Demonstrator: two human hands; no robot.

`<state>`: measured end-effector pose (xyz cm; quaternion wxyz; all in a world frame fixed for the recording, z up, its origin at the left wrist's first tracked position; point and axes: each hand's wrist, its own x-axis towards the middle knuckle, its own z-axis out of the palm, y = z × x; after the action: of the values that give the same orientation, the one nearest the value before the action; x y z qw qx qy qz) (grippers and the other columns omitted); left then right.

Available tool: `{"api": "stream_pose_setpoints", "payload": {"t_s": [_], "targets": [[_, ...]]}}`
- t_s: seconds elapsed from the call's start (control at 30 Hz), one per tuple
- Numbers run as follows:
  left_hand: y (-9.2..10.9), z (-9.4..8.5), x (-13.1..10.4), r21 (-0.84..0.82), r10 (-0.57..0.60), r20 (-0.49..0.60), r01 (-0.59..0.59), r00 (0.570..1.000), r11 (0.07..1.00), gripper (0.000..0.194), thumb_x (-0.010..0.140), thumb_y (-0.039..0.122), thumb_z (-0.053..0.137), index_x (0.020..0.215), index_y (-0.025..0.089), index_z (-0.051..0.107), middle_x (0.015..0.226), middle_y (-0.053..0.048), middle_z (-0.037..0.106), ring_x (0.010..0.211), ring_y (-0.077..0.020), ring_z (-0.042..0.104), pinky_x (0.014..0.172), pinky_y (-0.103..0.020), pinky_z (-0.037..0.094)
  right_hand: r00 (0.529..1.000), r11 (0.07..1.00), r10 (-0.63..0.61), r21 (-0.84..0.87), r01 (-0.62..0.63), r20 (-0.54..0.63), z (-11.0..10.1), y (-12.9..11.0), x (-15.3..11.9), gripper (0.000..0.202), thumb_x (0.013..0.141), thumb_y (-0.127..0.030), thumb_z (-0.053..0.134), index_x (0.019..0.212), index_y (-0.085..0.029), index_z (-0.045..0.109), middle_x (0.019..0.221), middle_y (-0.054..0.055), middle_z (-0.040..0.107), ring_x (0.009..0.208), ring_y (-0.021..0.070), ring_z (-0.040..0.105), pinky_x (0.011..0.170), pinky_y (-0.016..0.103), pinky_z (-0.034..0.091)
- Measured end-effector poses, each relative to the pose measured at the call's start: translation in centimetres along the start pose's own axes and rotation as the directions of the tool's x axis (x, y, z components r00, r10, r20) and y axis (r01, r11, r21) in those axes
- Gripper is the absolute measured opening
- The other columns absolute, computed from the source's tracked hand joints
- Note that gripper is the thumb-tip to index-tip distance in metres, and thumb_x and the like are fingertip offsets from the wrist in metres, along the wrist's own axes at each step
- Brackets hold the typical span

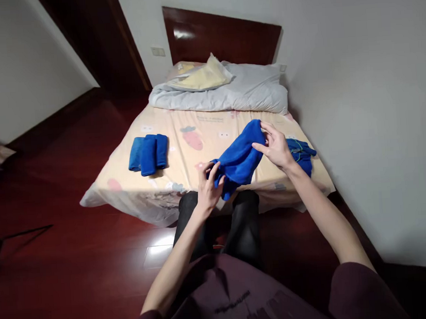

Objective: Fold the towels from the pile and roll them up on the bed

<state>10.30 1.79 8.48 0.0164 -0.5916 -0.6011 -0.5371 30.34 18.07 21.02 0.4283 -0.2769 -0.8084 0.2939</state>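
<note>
Between my two hands hangs a blue towel [240, 157], held slantwise above the front part of the bed. My left hand [209, 186] grips its lower left end, with the fingers bent around the cloth. At the upper right end my right hand [275, 145] pinches the edge between thumb and fingers. Off to the left, several folded or rolled blue towels [148, 154] lie close together on the sheet. Beyond my right wrist sits a crumpled blue cloth pile [300, 154] with a thin green line on it, partly hidden by my arm.
The bed [183, 156] has a peach sheet with strawberry prints. A grey-white quilt [216, 98] and a pale yellow pillow or cloth [207, 76] lie by the dark headboard [222, 35]. A wall [370, 119] stands on the right; a black stand leg [24, 233] is at left.
</note>
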Motion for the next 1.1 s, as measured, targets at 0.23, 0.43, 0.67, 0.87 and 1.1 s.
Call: {"api": "stream_pose_setpoints", "payload": {"t_s": [0.23,0.43,0.67,0.87,1.1], "targets": [[-1.5,-4.0,3.3,-0.01,0.076,-0.039,-0.076,0.996,0.997,0.029,0.081,0.006,0.052,0.1,0.021,0.069,0.106,-0.008,0.066,0.101,-0.0207,0.064,0.09,-0.034,0.055,0.993,0.999,0.018,-0.039,-0.014,0.116,1.2,-1.1,-0.6,0.056,0.084,-0.039,0.078,0.136,-0.021,0.068,0.142,0.013,0.065,0.128,0.0305,0.066,0.109,0.051,0.057],[3.4,-6.0,5.3,-0.195,-0.011,0.018,0.014,1.0,0.981,0.011,0.079,0.011,0.056,0.077,0.02,0.051,0.07,0.003,0.055,0.065,-0.0121,0.05,0.065,-0.025,0.042,0.979,0.945,-0.147,-0.274,0.181,0.143,5.3,-7.2,-4.6,0.05,0.085,-0.044,0.081,0.131,-0.03,0.071,0.15,0.01,0.06,0.145,0.0363,0.051,0.123,0.061,0.043],[6.0,-7.7,6.2,-0.15,0.04,0.159,-0.016,0.987,0.989,0.018,0.072,0.003,0.052,0.078,0.02,0.05,0.073,0.002,0.055,0.066,-0.0132,0.052,0.063,-0.024,0.037,0.993,0.927,-0.112,-0.357,0.116,0.03,10.2,-6.9,-8.4,0.033,0.087,-0.026,0.069,0.12,-0.026,0.069,0.121,0.013,0.068,0.113,0.0312,0.069,0.098,0.047,0.062],[2.9,-11.4,6.0,0.134,0.031,0.384,-0.089,0.923,0.987,0.029,0.065,0.002,0.051,0.085,0.02,0.062,0.079,-0.003,0.061,0.066,-0.0177,0.054,0.063,-0.028,0.036,0.997,0.931,-0.048,-0.358,0.065,0.058,9.2,-4.6,-9.6,0.027,0.078,-0.013,0.059,0.1,-0.027,0.066,0.098,0.005,0.072,0.083,0.0235,0.072,0.076,0.038,0.065],[-0.8,-16.6,6.2,0.251,-0.026,0.471,-0.106,0.882,0.962,0.017,0.072,0.009,0.058,0.083,0.019,0.067,0.066,-0.001,0.059,0.06,-0.0174,0.055,0.063,-0.027,0.038,0.992,0.921,-0.126,-0.374,0.104,-0.034,7.8,-2.3,-11.8,0.014,0.092,-0.019,0.058,0.096,-0.027,0.07,0.1,0.008,0.077,0.091,0.0257,0.076,0.077,0.041,0.065]]}}
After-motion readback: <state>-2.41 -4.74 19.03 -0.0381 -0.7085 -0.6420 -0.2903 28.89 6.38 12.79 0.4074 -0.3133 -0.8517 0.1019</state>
